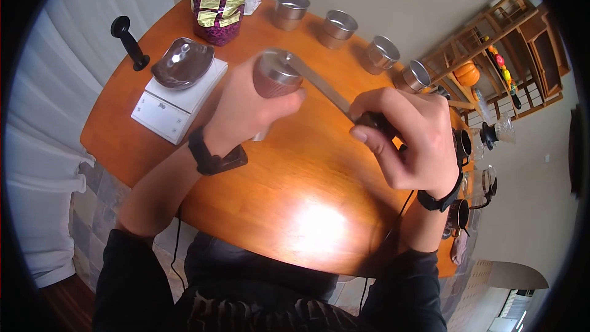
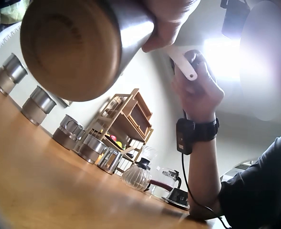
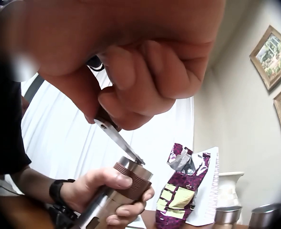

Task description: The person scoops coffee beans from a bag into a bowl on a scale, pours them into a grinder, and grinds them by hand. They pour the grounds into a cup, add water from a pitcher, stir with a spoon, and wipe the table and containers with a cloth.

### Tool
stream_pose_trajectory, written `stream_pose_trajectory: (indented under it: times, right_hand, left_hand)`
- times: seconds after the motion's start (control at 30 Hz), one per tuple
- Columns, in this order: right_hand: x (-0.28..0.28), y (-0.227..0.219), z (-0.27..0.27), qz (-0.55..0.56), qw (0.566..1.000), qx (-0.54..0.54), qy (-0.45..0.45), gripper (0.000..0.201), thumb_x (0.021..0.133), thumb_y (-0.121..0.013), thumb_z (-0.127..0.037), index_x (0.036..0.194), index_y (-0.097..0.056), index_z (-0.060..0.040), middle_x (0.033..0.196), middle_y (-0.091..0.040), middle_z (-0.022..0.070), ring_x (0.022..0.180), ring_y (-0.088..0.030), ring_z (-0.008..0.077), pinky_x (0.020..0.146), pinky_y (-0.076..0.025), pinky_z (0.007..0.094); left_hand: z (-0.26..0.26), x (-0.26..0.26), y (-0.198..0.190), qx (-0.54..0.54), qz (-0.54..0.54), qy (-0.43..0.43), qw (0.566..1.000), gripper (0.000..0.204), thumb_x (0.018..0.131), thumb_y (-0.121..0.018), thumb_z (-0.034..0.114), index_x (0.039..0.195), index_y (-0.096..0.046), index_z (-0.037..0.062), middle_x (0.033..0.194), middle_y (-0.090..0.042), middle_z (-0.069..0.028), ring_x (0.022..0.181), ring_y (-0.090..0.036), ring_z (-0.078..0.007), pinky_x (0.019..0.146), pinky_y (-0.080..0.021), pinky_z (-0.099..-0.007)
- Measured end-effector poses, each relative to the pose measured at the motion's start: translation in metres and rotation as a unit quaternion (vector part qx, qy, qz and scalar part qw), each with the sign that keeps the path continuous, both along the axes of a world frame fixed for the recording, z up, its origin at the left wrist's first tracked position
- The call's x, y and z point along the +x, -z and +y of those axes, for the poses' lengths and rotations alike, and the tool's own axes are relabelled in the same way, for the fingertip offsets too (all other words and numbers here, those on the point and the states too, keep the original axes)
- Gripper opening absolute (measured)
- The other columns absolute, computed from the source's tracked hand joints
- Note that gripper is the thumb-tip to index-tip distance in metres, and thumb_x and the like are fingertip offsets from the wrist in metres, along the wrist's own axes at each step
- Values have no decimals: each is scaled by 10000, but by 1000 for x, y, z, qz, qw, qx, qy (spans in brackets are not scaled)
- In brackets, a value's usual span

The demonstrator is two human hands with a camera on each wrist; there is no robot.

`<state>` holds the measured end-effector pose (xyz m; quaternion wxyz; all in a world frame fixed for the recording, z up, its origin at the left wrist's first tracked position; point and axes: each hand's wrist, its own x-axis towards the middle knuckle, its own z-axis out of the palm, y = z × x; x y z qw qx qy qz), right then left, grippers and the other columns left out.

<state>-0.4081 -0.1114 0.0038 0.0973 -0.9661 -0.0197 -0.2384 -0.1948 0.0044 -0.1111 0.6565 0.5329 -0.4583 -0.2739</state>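
Observation:
My left hand [image 1: 243,110] grips a hand coffee grinder [image 1: 278,72] over the table, its fingers wrapped round the ribbed brown band. Metal shows above and below that band in the right wrist view, and the round base [image 2: 71,52] faces the left wrist camera. From the steel top a flat crank arm [image 1: 322,89] runs out to my right hand [image 1: 415,138]. There the curled fingers and thumb hold the crank's knob, mostly hidden inside the hand. Left of the grinder, a shiny dark dish [image 1: 183,63] sits on a white scale [image 1: 165,110].
Several metal cups [image 1: 292,9] line the table's far edge. A purple bag [image 1: 224,6] stands at the back, and a black tamper-like tool [image 1: 129,43] lies at the left edge. Glass coffee ware [image 2: 136,177] stands at the right, near a wooden shelf [image 1: 491,49]. Cables hang by both arms.

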Motion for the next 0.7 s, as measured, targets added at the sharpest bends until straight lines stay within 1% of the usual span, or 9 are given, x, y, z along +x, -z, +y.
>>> stream_pose_trajectory:
  times: [0.07,0.17,0.47,0.63,0.7]
  right_hand:
    - [-2,2,-2,13,999,-26,24,195,838,-802,-125,956,-652,-87,696,-658,59,552,-629,281,496,-460,366]
    - [-3,1,-3,21,999,-13,20,203,841,-806,-137,958,-649,-85,708,-664,63,549,-627,287,493,-458,365]
    - [-2,1,-3,17,999,-25,9,208,844,-813,-157,948,-651,-78,712,-664,70,562,-634,298,491,-462,372]
    - [1,3,-4,4,1000,-25,-4,208,850,-811,-169,941,-650,-75,708,-663,64,564,-643,284,498,-478,361]
    - [1,5,-4,-2,1000,-23,-19,216,857,-809,-190,937,-647,-73,706,-661,60,564,-648,272,497,-482,357]
  left_hand:
    - [0,2,-1,10,-2,2,1000,338,840,-804,144,1113,-663,5,1003,-713,-58,919,-663,-133,832,-535,-312]
    - [-1,2,-1,12,2,9,1000,338,842,-803,154,1113,-663,9,1002,-714,-55,915,-663,-133,832,-534,-310]
    - [1,2,-5,34,-16,0,999,331,831,-798,152,1099,-666,12,976,-715,-51,889,-658,-127,799,-531,-304]
    - [1,3,-6,45,-6,0,999,321,822,-797,139,1090,-669,16,959,-714,-42,861,-653,-118,773,-528,-295]
    - [0,3,-5,41,-5,-5,999,333,822,-805,148,1096,-669,16,956,-721,-54,852,-660,-127,766,-535,-308]
